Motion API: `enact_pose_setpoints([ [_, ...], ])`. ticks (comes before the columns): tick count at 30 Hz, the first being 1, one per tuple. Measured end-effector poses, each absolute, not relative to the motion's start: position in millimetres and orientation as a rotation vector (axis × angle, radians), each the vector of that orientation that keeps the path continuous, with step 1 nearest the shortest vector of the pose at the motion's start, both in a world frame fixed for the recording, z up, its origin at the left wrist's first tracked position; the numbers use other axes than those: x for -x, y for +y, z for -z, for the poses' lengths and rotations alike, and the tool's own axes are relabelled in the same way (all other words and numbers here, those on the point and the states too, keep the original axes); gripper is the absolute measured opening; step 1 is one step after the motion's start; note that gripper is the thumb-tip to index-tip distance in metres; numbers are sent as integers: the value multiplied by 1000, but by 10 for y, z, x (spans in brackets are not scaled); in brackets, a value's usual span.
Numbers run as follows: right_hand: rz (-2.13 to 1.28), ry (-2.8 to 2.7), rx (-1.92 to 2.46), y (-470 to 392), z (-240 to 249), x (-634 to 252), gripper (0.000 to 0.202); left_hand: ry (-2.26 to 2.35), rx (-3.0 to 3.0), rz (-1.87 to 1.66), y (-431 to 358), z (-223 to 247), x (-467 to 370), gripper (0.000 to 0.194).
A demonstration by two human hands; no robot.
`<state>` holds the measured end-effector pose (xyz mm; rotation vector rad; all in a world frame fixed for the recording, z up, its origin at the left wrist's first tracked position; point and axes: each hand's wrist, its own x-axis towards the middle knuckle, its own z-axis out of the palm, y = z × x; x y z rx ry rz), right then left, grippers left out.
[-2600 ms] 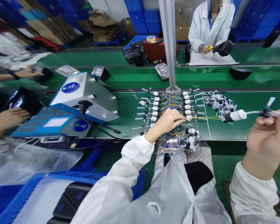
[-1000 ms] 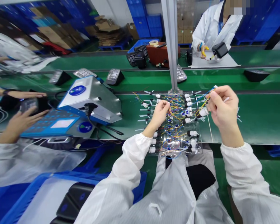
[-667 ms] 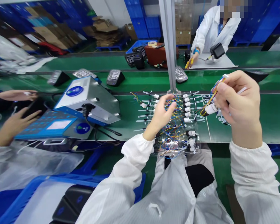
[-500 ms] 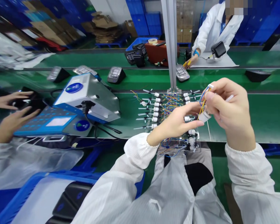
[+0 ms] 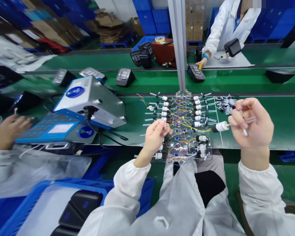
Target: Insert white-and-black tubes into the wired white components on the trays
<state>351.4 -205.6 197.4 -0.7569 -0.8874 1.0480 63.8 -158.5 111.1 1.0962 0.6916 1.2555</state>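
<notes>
My right hand (image 5: 252, 131) is closed on a thin white tube (image 5: 250, 120). At its fingertips hangs a small white cylindrical part (image 5: 222, 126) with a black end, and yellow wires (image 5: 204, 130) run left from it over the wired assembly. My left hand (image 5: 155, 136) is pinched over the left row of similar cylinders; what its fingers hold, if anything, is hidden. Between the hands lies a clear plastic tray (image 5: 209, 154) carrying two rows of wired white cylinders (image 5: 198, 107), small blue boards (image 5: 177, 138) and tangled coloured wires.
A pile of short white tube pieces (image 5: 225, 104) lies beyond my right hand. A metal post (image 5: 179, 49) rises behind the tray. To the left stands a silver-and-blue tester (image 5: 95, 105) with cables. Across the belt, a co-worker's hand (image 5: 202, 63) touches a display unit (image 5: 196, 72).
My hands have moved apart: the left went left and down to the left row, the right went slightly right and down with the tube and cylinder. The pile of tube pieces is now uncovered.
</notes>
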Motion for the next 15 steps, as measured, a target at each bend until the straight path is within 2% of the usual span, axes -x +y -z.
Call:
enact_pose_setpoints([
  [5,-1020,-993,703,-2033,-2111,-3541,16,892,-1190,-1299,-1482,-991,-505,39],
  [9,-962,-1068,665,-2090,-2340,-3475,10,1005,-1516,-1059,-1348,-1008,-460,35],
  [12,-818,-1136,611,-2172,-2479,-3375,20,1037,-1762,-939,-1146,-1182,-576,39],
  [15,-656,-1165,677,-2272,-2534,-3279,31,934,-1911,-862,-883,-1405,-865,32],
])
